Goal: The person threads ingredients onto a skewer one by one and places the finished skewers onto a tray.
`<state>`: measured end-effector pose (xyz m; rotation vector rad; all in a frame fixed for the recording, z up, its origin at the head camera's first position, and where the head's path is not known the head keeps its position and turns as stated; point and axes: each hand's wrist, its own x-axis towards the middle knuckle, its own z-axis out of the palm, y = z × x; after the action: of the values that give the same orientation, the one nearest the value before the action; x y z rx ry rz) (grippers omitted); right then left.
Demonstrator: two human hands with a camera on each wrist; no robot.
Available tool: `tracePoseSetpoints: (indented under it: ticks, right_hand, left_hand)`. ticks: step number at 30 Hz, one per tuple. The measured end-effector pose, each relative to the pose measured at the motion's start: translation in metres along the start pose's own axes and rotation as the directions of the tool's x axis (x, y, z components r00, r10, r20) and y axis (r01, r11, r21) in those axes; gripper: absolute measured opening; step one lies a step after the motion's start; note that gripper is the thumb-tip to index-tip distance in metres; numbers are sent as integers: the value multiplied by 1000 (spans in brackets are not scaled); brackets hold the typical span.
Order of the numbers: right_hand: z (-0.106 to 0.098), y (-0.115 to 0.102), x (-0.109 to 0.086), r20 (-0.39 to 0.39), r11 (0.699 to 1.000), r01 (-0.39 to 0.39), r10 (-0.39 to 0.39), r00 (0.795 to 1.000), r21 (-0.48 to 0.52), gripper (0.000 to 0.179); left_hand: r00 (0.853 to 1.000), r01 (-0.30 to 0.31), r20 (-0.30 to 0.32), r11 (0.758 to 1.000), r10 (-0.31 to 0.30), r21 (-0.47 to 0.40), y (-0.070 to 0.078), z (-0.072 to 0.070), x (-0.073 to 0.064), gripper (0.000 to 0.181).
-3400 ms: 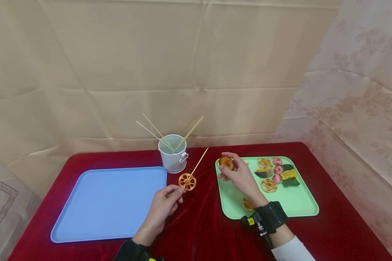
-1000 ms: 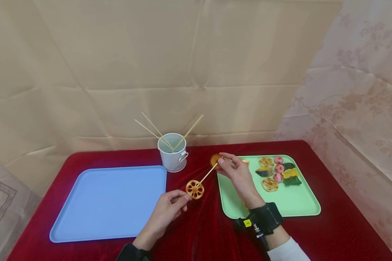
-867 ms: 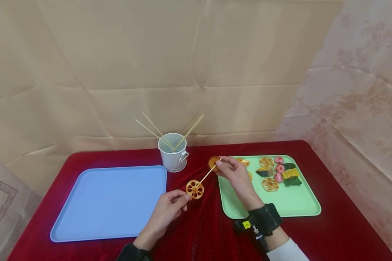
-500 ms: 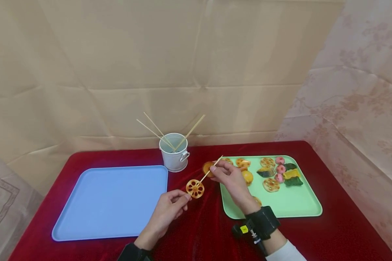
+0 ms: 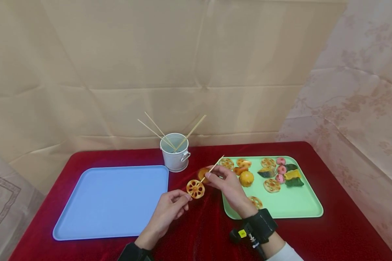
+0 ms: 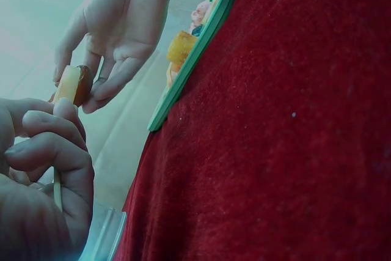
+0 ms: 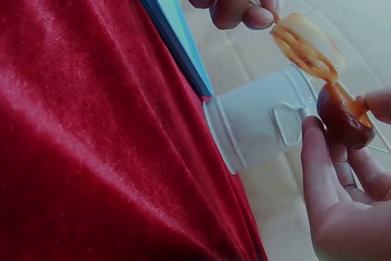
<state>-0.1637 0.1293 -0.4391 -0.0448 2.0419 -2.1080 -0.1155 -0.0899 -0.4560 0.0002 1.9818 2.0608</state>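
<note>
My left hand (image 5: 168, 208) pinches the lower end of a wooden skewer (image 5: 216, 163) just below a browned lotus root slice (image 5: 195, 189) threaded on it. With thumb and fingers, my right hand (image 5: 230, 186) grips a brown mushroom cap (image 5: 202, 173) on the same skewer, just above the slice. The skewer's pointed end sticks out past the right fingers. In the right wrist view the mushroom cap (image 7: 343, 119) sits close against the lotus root slice (image 7: 305, 46). The left wrist view shows the lotus root slice (image 6: 68, 84) between both hands.
A white bucket (image 5: 175, 162) with several skewers stands behind the hands. At the left lies a blue tray (image 5: 117, 203). A green tray (image 5: 294, 204) at the right bears lotus root slices, a yellow ball (image 5: 246, 178), pink balls (image 5: 281, 170) and green pieces (image 5: 294, 182).
My right hand has brought the mushroom cap from the green tray's edge to the skewer's tip, then slid it down to the lotus root slice. The left hand has shifted slightly.
</note>
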Motion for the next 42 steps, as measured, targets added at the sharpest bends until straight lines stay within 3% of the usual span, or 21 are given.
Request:
tracePoseSetpoints:
  ticks: [12,18,30,36,42]
  right_hand:
    - [1,1,1,-63,998,-20,16,998,-67,37]
    - [1,1,1,-84,995,-46,39,996,-84,36]
    - [-2,-2,3,-39,991,-49,45,998,-127,42]
    - [-19,-12,3,-7,996,-9,9,1000,-92,46]
    - [-47,-29,12,-52,980,24,-35,998,-195,47]
  left_hand:
    - [997,-44,-53,988,52,150,-2,-1,3,18]
    - [989,-94,-92,967,118,236,-2,-1,4,16]
    - [970,-141,-138,928,199,345,-4,-3,4,10]
    - [964,-149,-153,921,216,360,-4,-7,3,9]
    - [958,-153,-178,927,224,343,-1,-13,2,9]
